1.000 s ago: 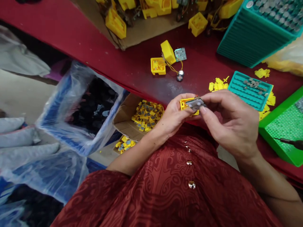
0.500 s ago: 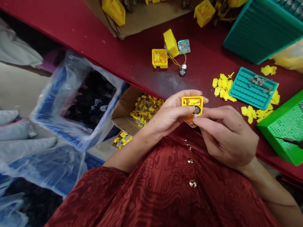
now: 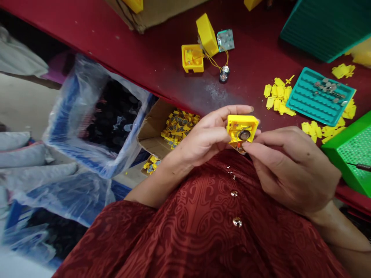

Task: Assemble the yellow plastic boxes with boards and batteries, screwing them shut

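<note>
- As I watch from afar, my left hand curls around a yellow box.
- My right hand, nearly closed, touches a board; gripping, I can't tell.

A: And what sort of place have we got here?
B: Looks like a small assembly workshop! Red-covered worktop, teal tray holding metal discs, scattered yellow pieces, plastic-lined blue crate alongside!
</note>
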The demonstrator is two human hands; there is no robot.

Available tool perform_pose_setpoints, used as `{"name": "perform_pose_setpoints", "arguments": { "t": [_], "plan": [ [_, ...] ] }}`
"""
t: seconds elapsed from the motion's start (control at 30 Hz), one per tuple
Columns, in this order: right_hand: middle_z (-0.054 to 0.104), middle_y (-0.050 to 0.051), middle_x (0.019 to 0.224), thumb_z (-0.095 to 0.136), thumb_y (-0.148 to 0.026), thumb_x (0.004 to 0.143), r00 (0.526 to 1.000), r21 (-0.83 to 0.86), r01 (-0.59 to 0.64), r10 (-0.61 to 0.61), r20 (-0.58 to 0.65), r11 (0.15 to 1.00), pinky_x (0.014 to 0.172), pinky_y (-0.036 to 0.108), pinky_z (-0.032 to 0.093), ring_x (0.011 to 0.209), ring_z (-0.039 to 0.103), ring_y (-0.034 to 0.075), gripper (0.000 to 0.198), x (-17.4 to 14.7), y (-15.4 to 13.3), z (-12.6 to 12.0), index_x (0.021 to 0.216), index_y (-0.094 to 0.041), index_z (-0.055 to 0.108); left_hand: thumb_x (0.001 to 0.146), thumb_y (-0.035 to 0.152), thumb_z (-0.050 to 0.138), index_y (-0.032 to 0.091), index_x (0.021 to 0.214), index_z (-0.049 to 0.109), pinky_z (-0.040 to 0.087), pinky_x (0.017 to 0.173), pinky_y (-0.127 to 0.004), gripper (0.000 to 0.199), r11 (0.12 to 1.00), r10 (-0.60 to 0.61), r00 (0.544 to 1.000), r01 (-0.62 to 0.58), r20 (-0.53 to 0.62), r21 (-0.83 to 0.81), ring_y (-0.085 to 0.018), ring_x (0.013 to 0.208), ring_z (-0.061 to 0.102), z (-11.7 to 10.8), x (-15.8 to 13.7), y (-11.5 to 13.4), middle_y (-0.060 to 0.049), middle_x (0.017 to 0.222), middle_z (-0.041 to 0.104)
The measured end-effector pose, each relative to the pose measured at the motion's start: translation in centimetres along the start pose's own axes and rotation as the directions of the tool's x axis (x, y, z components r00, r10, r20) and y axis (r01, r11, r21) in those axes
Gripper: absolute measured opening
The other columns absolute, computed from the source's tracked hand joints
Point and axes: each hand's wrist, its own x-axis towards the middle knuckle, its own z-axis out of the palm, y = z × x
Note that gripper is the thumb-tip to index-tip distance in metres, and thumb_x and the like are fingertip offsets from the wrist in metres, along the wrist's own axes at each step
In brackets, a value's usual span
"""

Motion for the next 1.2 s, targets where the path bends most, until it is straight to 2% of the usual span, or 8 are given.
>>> {"name": "perform_pose_setpoints", "arguments": {
  "t": [0.13,0.23,0.33,0.47,0.6,0.73,1.03,1.2],
  "plan": [
    [0.075,0.001,0.088,0.062,-0.018,0.105,0.997,-0.015,-0.064,0.065,0.048,0.998,0.074,0.032,0.055,0.079,0.066,0.014,0.014,-0.2,-0.3,-0.2,0.096,-0.023,0.071,0.076,0.009,0.079,0.022,0.118,0.075,0.065,0.101,-0.036,0.044,0.999,0.004,0.999,-0.001,-0.053,0.055,-0.025,0.114,0.082,0.2,-0.3,-0.1,-0.003,0.111,0.084],
    [0.078,0.001,0.092,0.064,-0.016,0.103,0.987,-0.042,-0.025,0.031,0.158,0.999,0.072,0.031,0.056,0.081,0.068,0.015,0.012,0.3,0.0,-1.1,0.102,-0.024,0.074,0.076,0.01,0.083,0.021,0.118,0.076,0.065,0.102,-0.034,0.044,0.993,0.032,0.998,-0.026,-0.051,0.118,-0.026,0.119,0.08,0.2,-0.2,-0.3,-0.005,0.119,0.084],
    [0.079,0.003,0.094,0.064,-0.013,0.102,0.977,-0.124,-0.053,0.077,0.2,0.991,0.073,0.03,0.058,0.084,0.071,0.016,0.014,0.8,0.4,-1.5,0.105,-0.022,0.074,0.079,0.014,0.084,0.02,0.117,0.078,0.065,0.101,-0.033,0.039,0.991,0.024,0.999,-0.018,-0.044,0.133,-0.027,0.122,0.079,0.2,-0.2,-0.2,-0.006,0.126,0.083],
    [0.078,0.004,0.093,0.063,-0.012,0.103,0.981,-0.146,-0.068,0.092,0.169,0.987,0.075,0.03,0.058,0.085,0.074,0.017,0.013,1.2,0.8,-1.2,0.104,-0.019,0.075,0.078,0.017,0.082,0.022,0.121,0.079,0.069,0.091,-0.032,0.043,0.996,-0.03,0.999,0.033,-0.036,0.086,-0.024,0.111,0.081,0.5,-0.4,-0.2,-0.004,0.119,0.082],
    [0.078,0.008,0.095,0.064,-0.012,0.101,0.988,-0.12,-0.06,0.076,0.134,0.991,0.076,0.033,0.059,0.086,0.075,0.02,0.014,1.3,1.3,-1.1,0.11,-0.013,0.075,0.074,0.014,0.089,0.022,0.119,0.078,0.069,0.092,-0.031,0.046,0.993,0.024,0.997,-0.015,-0.074,0.121,-0.024,0.114,0.08,0.7,-0.3,-0.6,-0.004,0.119,0.082],
    [0.079,0.005,0.098,0.062,-0.015,0.105,0.978,-0.084,-0.108,0.121,0.168,0.991,0.078,0.035,0.059,0.089,0.075,0.02,0.013,1.3,1.5,-1.2,0.105,-0.021,0.073,0.074,0.018,0.095,0.023,0.119,0.078,0.07,0.092,-0.03,0.049,0.987,0.07,0.994,-0.055,-0.089,0.153,-0.025,0.115,0.08,0.8,0.1,-1.1,-0.004,0.119,0.081],
    [0.079,0.006,0.099,0.06,-0.014,0.105,0.99,-0.048,-0.109,0.113,0.08,0.993,0.082,0.034,0.061,0.09,0.075,0.019,0.015,0.8,2.4,-0.4,0.107,-0.021,0.074,0.07,0.011,0.086,0.022,0.117,0.078,0.069,0.085,-0.027,0.048,0.982,0.113,0.98,-0.085,-0.164,0.169,-0.021,0.107,0.08,0.9,1.5,-1.8,-0.002,0.111,0.082],
    [0.079,0.005,0.096,0.063,-0.014,0.102,0.995,-0.052,-0.095,0.097,0.028,0.994,0.08,0.031,0.061,0.088,0.076,0.018,0.012,0.8,2.9,-0.3,0.106,-0.018,0.074,0.07,0.015,0.092,0.022,0.118,0.079,0.069,0.086,-0.025,0.05,0.979,0.141,0.981,-0.118,-0.135,0.165,-0.019,0.105,0.079,0.7,1.8,-1.9,-0.002,0.115,0.082]
  ]
}}
